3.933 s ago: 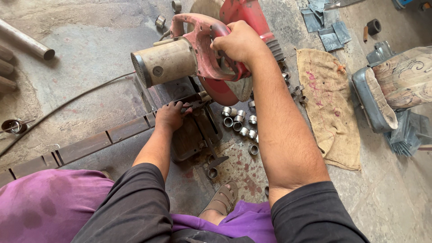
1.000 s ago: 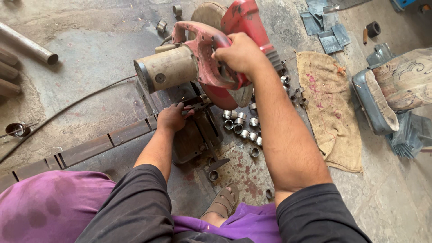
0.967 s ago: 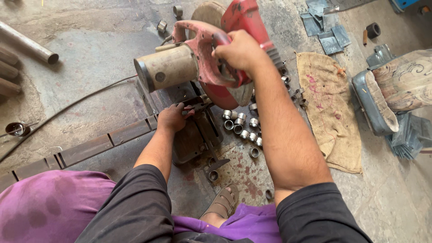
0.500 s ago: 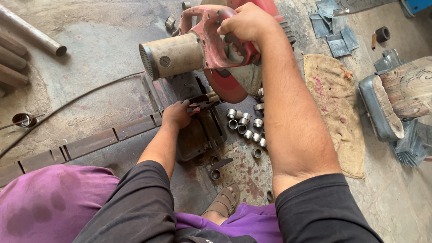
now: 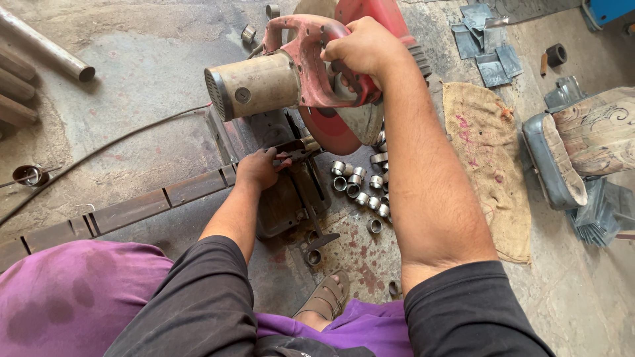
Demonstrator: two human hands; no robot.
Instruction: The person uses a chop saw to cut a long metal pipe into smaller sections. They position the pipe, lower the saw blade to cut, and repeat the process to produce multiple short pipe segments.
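My right hand (image 5: 362,45) stays clenched on the red handle of the chop saw (image 5: 311,73), which sits higher than a moment ago, its worn blade lifted clear of the vise. My left hand (image 5: 258,168) still grips the workpiece at the vise (image 5: 291,182), beside a cluster of cut metal rings (image 5: 360,185) on the floor.

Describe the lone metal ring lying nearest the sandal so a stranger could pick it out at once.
Start at the red chop saw that the right hand grips, then drop to its dark base. Below the base's near corner, just above the sandal, lies the ring. It sits alone on the rust-stained floor, while the other cut rings cluster beside the blade.
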